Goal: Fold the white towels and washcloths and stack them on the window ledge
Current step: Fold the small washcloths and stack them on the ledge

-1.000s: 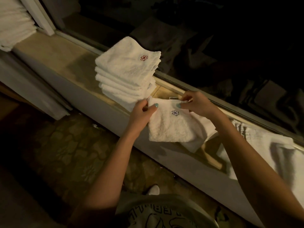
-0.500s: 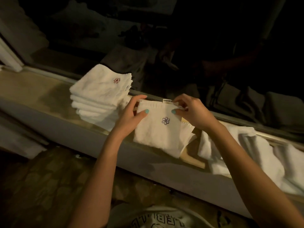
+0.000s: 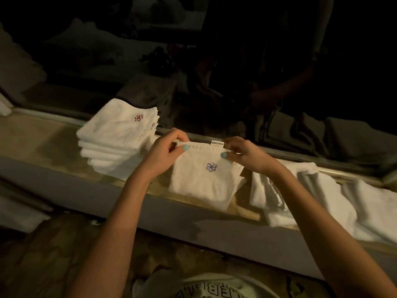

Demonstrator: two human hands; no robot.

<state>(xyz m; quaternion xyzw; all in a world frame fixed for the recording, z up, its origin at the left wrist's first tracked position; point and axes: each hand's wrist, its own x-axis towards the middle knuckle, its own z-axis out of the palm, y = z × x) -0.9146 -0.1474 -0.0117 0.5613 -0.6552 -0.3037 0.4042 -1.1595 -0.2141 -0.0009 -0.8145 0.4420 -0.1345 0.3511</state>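
Observation:
A folded white washcloth (image 3: 199, 183) with a blue flower mark lies on the window ledge (image 3: 43, 138). My left hand (image 3: 165, 153) pinches its far left corner. At the far right corner, beside a small label, my right hand (image 3: 245, 155) pinches the edge. Left of the washcloth stands a stack of folded white washcloths (image 3: 116, 138), the top one bearing a red flower. Unfolded white towels (image 3: 322, 201) lie heaped on the ledge to the right.
Dark window glass (image 3: 214, 61) runs along the back of the ledge and reflects the room. The ledge's grey front face (image 3: 193, 229) drops to a patterned floor (image 3: 43, 254). White cloth shows at the lower left edge.
The camera view has shifted, so the stack and washcloth sit lower and more central. Both hands keep pinching the washcloth's far corners and have spread slightly apart along its edge.

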